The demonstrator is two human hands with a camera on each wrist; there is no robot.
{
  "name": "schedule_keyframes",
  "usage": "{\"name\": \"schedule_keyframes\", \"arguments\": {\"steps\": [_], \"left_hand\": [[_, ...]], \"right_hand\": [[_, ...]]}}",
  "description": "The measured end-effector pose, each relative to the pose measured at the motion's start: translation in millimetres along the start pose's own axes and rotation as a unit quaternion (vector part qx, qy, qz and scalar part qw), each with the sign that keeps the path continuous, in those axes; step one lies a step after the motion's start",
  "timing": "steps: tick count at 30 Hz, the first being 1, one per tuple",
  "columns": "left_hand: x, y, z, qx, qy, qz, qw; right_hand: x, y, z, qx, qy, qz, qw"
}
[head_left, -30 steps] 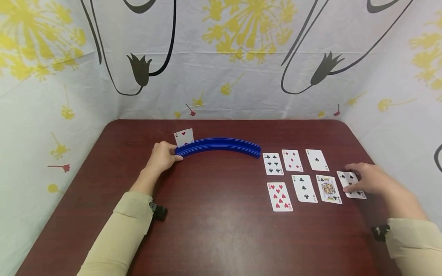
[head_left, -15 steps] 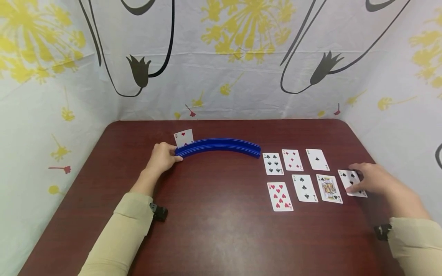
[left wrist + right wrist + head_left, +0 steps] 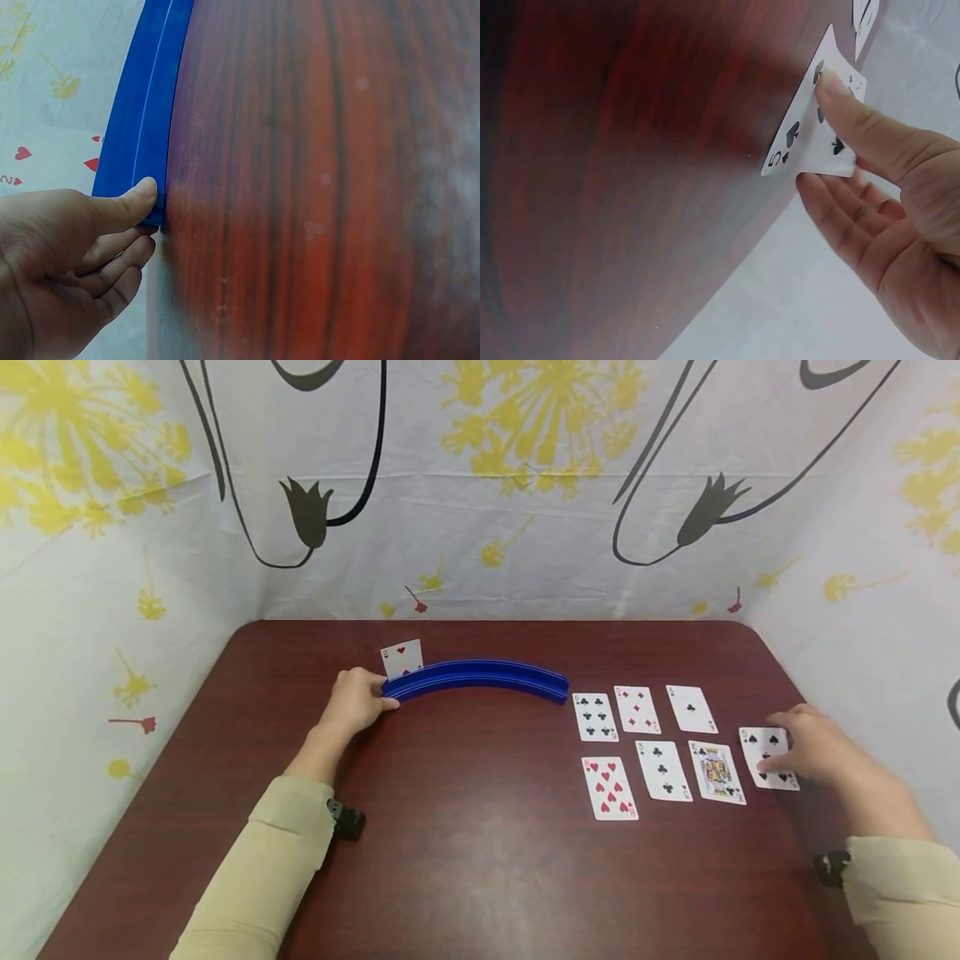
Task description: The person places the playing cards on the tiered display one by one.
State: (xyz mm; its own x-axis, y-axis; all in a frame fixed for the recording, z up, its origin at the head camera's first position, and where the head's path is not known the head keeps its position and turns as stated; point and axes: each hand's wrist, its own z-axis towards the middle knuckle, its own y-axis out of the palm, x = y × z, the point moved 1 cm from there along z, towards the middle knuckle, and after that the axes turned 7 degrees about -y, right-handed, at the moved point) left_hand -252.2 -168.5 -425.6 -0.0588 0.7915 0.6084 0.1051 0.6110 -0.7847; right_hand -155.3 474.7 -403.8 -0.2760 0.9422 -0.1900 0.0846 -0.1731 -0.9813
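My left hand [image 3: 356, 700] pinches the left end of a curved blue card holder [image 3: 480, 672], thumb on its front and fingers behind, as the left wrist view shows. A hearts card [image 3: 405, 654], marked 2, stands in the holder near that hand. At the table's right side, my right hand [image 3: 817, 747] holds a five of spades [image 3: 759, 745] by its edges. In the right wrist view this playing card [image 3: 810, 154] looks slightly bent, with the thumb on its face and the fingers at its edge. The fingertips behind the card are partly hidden.
Face-up on the brown table [image 3: 480, 860] lie a six of clubs [image 3: 595, 718], five of diamonds [image 3: 637, 710], ace of clubs [image 3: 692, 710], eight of hearts [image 3: 609, 789], three of clubs [image 3: 663, 772] and king [image 3: 717, 772]. A patterned white cloth [image 3: 480, 543] surrounds the table.
The five of spades has shifted slightly right and turned straighter under my right hand, showing more of its face. My left hand and the card holder stay in place.
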Motion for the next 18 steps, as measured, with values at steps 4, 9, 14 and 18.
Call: {"name": "schedule_keyframes", "arguments": {"steps": [4, 9, 14, 18], "left_hand": [[-0.1, -0.3, 0.5, 0.001, 0.004, 0.001, 1.0000], [0.5, -0.5, 0.3, 0.001, 0.005, -0.001, 1.0000], [0.5, -0.8, -0.1, 0.000, 0.002, -0.001, 1.0000], [0.5, -1.1, -0.8, 0.000, 0.001, -0.001, 1.0000]], "right_hand": [[-1.1, -1.5, -1.5, 0.038, -0.012, -0.007, 0.9992], [0.4, -4.7, -3.9, 0.081, -0.044, -0.019, 0.9956], [0.2, -12.3, -6.5, 0.097, -0.060, -0.032, 0.9930], [0.0, -18.4, -8.5, 0.100, -0.060, -0.039, 0.9924]]}}
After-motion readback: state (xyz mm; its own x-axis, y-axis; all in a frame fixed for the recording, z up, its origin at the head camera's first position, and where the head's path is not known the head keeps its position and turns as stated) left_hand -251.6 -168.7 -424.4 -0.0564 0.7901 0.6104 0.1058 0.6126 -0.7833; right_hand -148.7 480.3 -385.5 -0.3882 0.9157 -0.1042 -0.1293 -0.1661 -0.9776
